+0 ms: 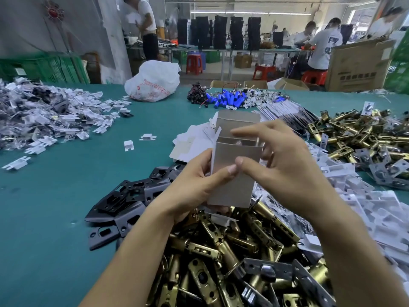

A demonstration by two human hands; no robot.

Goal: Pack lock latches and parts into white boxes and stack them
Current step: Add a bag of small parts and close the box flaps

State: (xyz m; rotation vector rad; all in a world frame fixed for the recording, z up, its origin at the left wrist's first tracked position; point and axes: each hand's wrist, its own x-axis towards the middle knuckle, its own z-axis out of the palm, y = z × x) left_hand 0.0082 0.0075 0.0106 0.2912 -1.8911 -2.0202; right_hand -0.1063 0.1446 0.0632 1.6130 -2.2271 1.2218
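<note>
The bench (66, 207) has a teal-green mat top. At its near edge lies a heap of brass-coloured metal lock latches (221, 262), and a fan of flat black metal strike plates (124, 202) touches the heap's left side. Along the left edge spreads a pile of white plastic parts in clear bags (39, 116), with a few loose white plastic pieces (129, 145) towards the middle. A knotted white plastic bag with red print (152, 82) sits at the far edge, near a cluster of blue cylindrical batteries (228, 99). Flat white cardboard box blanks (192, 142) lie mid-bench. Towards the right edge are a second heap of brass latches (354, 134) and white moulded plastic inserts (376, 209).
</note>
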